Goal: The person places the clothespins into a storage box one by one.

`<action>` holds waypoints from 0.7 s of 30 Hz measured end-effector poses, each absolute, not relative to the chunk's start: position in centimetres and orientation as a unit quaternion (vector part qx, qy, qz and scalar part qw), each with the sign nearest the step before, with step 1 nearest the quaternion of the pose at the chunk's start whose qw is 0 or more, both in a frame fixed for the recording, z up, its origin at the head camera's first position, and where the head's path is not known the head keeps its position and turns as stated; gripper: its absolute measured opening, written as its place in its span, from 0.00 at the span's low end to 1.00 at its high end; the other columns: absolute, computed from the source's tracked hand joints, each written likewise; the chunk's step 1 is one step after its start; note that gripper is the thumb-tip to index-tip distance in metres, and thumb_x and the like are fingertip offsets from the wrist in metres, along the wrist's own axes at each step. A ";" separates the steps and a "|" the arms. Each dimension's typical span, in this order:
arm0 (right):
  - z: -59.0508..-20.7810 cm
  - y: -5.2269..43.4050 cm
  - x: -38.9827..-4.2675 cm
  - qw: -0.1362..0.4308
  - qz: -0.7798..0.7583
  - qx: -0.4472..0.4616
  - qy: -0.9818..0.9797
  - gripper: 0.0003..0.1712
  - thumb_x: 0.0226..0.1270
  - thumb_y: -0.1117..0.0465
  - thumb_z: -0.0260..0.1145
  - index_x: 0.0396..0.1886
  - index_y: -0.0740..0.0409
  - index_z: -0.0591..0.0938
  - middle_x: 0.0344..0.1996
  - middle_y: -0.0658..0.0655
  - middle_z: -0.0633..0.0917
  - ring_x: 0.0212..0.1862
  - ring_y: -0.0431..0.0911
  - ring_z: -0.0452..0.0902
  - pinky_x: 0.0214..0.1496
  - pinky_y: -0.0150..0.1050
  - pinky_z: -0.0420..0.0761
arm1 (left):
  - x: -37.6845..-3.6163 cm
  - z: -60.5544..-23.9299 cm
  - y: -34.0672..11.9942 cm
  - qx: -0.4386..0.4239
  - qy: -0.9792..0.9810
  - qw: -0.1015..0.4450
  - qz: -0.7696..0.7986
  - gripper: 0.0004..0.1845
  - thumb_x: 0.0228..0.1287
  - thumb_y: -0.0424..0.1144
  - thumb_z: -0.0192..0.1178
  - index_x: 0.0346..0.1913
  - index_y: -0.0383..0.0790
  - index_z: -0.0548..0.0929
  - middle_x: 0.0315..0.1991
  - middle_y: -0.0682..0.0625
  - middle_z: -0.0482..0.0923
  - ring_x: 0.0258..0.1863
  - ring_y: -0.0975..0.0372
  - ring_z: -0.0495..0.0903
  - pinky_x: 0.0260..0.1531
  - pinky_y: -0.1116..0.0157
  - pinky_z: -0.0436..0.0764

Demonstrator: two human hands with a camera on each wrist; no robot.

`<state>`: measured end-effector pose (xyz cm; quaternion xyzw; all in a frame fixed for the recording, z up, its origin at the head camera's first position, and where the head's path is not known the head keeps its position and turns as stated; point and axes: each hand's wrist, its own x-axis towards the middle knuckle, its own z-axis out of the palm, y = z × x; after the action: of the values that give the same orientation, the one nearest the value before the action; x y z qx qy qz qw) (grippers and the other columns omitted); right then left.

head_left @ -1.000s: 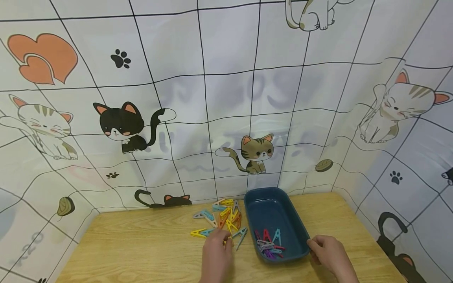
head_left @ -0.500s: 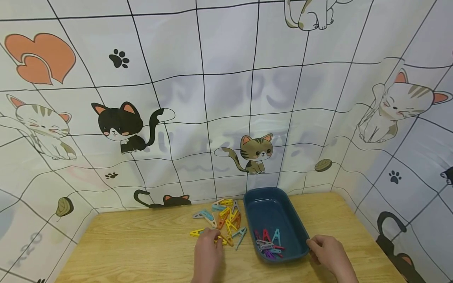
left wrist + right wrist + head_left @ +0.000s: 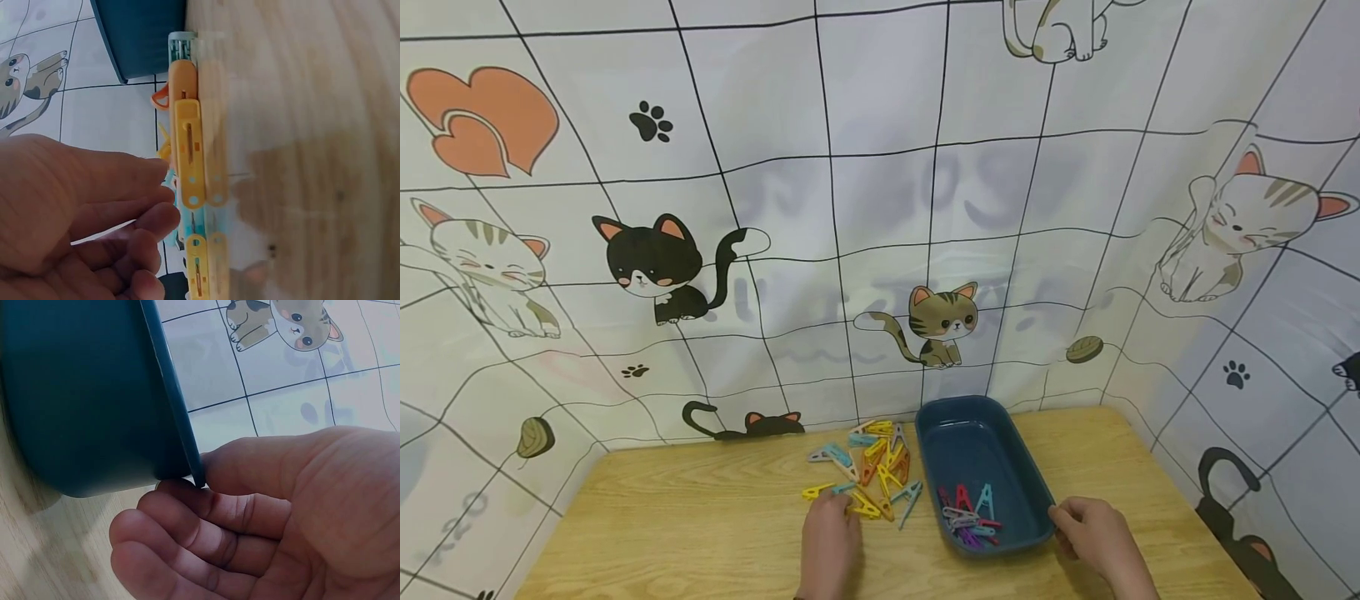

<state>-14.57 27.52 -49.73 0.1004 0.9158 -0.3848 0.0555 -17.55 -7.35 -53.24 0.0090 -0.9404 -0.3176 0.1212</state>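
Note:
A heap of coloured clothes pegs [image 3: 872,467] lies on the wooden table [image 3: 700,525], left of a dark blue tray [image 3: 973,446]. Several more pegs [image 3: 970,518] lie in the tray's near end. My left hand [image 3: 838,510] rests on the table with its fingertips just short of the nearest yellow pegs [image 3: 865,505]. In the left wrist view its fingers [image 3: 147,228] hang loosely curled and hold nothing, close to a yellow peg [image 3: 190,156]. My right hand [image 3: 1063,521] grips the tray's near right corner, thumb on the rim [image 3: 178,419] and fingers [image 3: 206,509] under the wall.
A cat-print cloth [image 3: 880,208] walls in the table at the back and on both sides. Bare wood lies to the left of the pegs and to the right of the tray. The tray's far end [image 3: 958,408] stands near the back cloth.
My left hand has drawn back from the pegs, toward me and to the left, uncovering yellow pegs it lay over. The right hand and tray have stayed put.

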 end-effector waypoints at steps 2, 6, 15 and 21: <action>-49.7 27.5 -14.6 0.055 -0.384 0.099 0.916 0.18 0.76 0.60 0.60 0.23 0.58 0.80 0.16 0.50 0.78 0.23 0.45 0.71 0.28 0.40 0.69 | -17.7 -53.3 -7.4 0.013 -0.944 0.110 -0.311 0.06 0.54 0.23 0.71 0.35 0.31 0.89 0.33 0.46 0.80 0.35 0.54 0.83 0.37 0.54 0.83; -49.7 27.5 -14.5 0.053 -0.385 0.098 0.916 0.17 0.76 0.60 0.60 0.23 0.58 0.80 0.16 0.50 0.78 0.23 0.45 0.71 0.28 0.39 0.70 | -17.9 -53.6 -7.6 0.019 -0.949 0.089 -0.303 0.06 0.55 0.23 0.71 0.36 0.30 0.89 0.34 0.46 0.80 0.36 0.54 0.82 0.37 0.55 0.83; -49.7 27.5 -14.6 0.055 -0.386 0.100 0.915 0.17 0.76 0.61 0.60 0.23 0.59 0.80 0.17 0.50 0.79 0.23 0.45 0.72 0.30 0.40 0.71 | -17.9 -53.6 -7.8 0.032 -0.951 0.068 -0.301 0.06 0.55 0.21 0.69 0.29 0.34 0.86 0.29 0.48 0.76 0.31 0.58 0.79 0.32 0.59 0.81; -49.7 27.5 -14.6 0.055 -0.382 0.099 0.917 0.17 0.76 0.60 0.60 0.23 0.58 0.79 0.17 0.50 0.78 0.23 0.45 0.71 0.29 0.40 0.70 | -17.7 -53.8 -7.8 0.036 -0.950 0.064 -0.303 0.09 0.55 0.20 0.69 0.26 0.35 0.84 0.27 0.49 0.74 0.28 0.60 0.77 0.28 0.62 0.79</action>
<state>-14.57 27.51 -49.68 0.0988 0.9173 -0.3818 0.0549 -17.73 -7.80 -53.76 0.0362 -0.9500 -0.3034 0.0639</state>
